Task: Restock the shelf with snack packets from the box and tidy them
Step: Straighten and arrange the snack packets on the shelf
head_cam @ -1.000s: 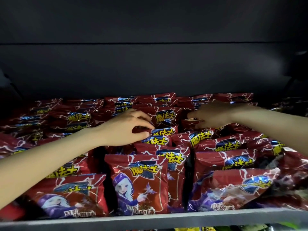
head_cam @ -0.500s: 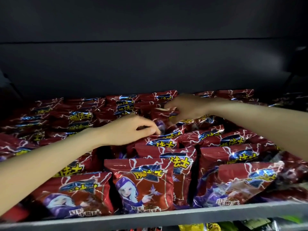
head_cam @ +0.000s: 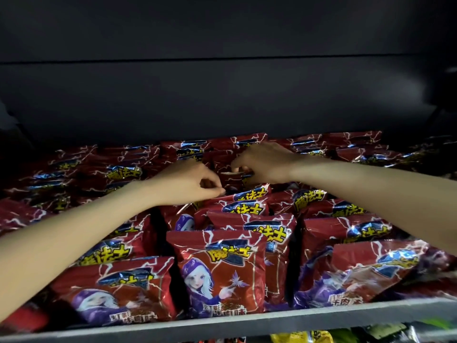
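Note:
Rows of red snack packets (head_cam: 222,268) with a purple-hooded cartoon figure fill the shelf (head_cam: 247,323). Both my arms reach deep over the middle rows. My left hand (head_cam: 188,184) has its fingers curled, pinching the top edge of a packet in the middle row. Just right of it and a little farther back, my right hand (head_cam: 264,164) curls its fingers round the top of another red packet (head_cam: 230,167). The two hands are nearly touching. The box is not in view.
A dark back panel (head_cam: 222,95) rises behind the packets, and the shelf above hangs low. The grey front lip of the shelf runs along the bottom. Yellow and green packets (head_cam: 301,337) show on the shelf below.
Both hands have moved farther back and closer together. My right hand slid left from the right rows to the middle back row.

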{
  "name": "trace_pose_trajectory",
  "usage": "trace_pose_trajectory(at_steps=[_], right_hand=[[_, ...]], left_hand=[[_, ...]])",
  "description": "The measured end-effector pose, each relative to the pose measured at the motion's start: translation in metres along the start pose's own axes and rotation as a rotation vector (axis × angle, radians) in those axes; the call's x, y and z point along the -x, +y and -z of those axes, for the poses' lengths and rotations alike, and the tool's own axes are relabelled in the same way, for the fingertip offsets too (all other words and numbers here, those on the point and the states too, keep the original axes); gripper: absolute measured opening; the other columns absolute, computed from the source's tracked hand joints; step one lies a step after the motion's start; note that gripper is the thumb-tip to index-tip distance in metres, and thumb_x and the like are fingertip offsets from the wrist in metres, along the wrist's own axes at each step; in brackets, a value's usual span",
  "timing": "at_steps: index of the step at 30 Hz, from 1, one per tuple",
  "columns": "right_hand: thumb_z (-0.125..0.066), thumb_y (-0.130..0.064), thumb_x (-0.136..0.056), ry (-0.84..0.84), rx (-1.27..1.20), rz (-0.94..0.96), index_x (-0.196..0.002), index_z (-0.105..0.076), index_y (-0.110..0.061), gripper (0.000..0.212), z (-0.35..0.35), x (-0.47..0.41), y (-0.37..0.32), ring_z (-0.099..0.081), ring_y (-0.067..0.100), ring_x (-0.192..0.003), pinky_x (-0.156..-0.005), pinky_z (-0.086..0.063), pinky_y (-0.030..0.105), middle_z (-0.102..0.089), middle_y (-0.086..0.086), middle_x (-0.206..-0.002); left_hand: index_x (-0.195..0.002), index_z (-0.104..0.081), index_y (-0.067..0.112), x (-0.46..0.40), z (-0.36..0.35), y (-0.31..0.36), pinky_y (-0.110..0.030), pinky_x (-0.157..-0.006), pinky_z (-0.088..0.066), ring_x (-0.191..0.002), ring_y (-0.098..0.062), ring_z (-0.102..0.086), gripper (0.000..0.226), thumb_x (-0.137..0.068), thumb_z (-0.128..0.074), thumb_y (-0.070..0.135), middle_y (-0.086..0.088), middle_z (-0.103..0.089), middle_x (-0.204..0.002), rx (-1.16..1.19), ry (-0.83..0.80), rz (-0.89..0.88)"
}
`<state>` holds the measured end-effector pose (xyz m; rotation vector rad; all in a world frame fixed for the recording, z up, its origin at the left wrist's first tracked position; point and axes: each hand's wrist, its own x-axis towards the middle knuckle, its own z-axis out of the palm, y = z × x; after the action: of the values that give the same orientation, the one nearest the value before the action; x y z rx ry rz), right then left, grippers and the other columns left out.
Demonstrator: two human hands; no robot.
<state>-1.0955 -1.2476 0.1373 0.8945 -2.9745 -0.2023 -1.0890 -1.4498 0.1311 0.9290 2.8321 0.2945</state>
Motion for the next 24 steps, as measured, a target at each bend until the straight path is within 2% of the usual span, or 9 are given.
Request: trace_pose_trajectory(at_steps=[3,4,8,11,16,21,24], right_hand=[[-0.068,-0.029,-0.085,0.014,-0.007,-0.002,-0.119,-0.057,-0.023,0.036,-0.003,-0.005,-0.001,-0.057,0.017,-0.103,-0.071,-0.035,0.027,-0.062,-0.003,-0.104],[-0.068,-0.03,-0.085,0.01,-0.032,-0.008,-0.116,-0.057,-0.022,0.034,-0.003,-0.004,0.001,-0.057,0.016,-0.099,-0.069,-0.034,0.026,-0.06,-0.006,-0.098],[-0.071,-0.037,-0.082,0.03,-0.131,-0.059,-0.106,-0.064,-0.024,0.029,-0.001,0.007,0.014,-0.058,0.01,-0.092,-0.07,-0.036,0.025,-0.065,-0.01,-0.095],[-0.075,-0.035,-0.079,0.059,-0.225,-0.084,-0.096,-0.067,-0.024,0.023,-0.002,0.007,0.015,-0.059,0.007,-0.083,-0.071,-0.037,0.024,-0.068,-0.011,-0.09],[-0.076,-0.034,-0.078,0.094,-0.263,-0.084,-0.095,-0.067,-0.022,0.022,-0.007,0.0,0.01,-0.06,0.009,-0.084,-0.071,-0.04,0.023,-0.068,-0.008,-0.091],[-0.073,-0.026,-0.082,0.205,-0.398,-0.076,-0.099,-0.069,-0.019,0.018,0.02,0.04,0.037,-0.063,0.003,-0.084,-0.078,-0.05,0.021,-0.069,-0.01,-0.095],[-0.071,-0.023,-0.084,0.239,-0.407,-0.102,-0.099,-0.069,-0.022,0.016,0.038,0.083,0.072,-0.062,-0.004,-0.082,-0.077,-0.049,0.016,-0.065,-0.018,-0.09]], left_hand=[[-0.105,-0.069,0.036,0.0,-0.003,-0.004,-0.033,-0.084,-0.051,-0.083,-0.01,-0.066,0.024,-0.091,-0.051,0.044,0.013,-0.071,-0.1,0.047,-0.002,-0.004],[-0.105,-0.068,0.036,-0.001,-0.004,-0.006,-0.035,-0.084,-0.051,-0.086,-0.013,-0.067,0.022,-0.092,-0.051,0.042,0.013,-0.071,-0.101,0.05,0.013,-0.009],[-0.094,-0.062,0.032,-0.006,-0.002,0.0,-0.029,-0.069,-0.051,-0.076,-0.01,-0.064,0.007,-0.089,-0.061,0.036,0.019,-0.063,-0.084,0.072,0.11,-0.04],[-0.09,-0.063,0.034,-0.009,-0.001,0.003,-0.025,-0.068,-0.05,-0.075,-0.004,-0.062,0.003,-0.088,-0.062,0.036,0.022,-0.06,-0.078,0.049,0.119,-0.045],[-0.094,-0.065,0.035,-0.012,0.0,0.006,-0.028,-0.075,-0.051,-0.079,0.001,-0.06,0.009,-0.089,-0.058,0.038,0.02,-0.065,-0.083,-0.087,0.164,-0.08],[-0.097,-0.065,0.033,-0.025,0.012,0.023,-0.02,-0.065,-0.041,-0.076,0.001,-0.057,0.011,-0.091,-0.056,0.037,0.02,-0.067,-0.086,-0.364,0.129,-0.147],[-0.097,-0.066,0.029,-0.037,0.019,0.044,-0.025,-0.07,-0.047,-0.069,-0.004,-0.057,0.021,-0.096,-0.048,0.038,0.016,-0.063,-0.077,-0.443,0.165,-0.199]])
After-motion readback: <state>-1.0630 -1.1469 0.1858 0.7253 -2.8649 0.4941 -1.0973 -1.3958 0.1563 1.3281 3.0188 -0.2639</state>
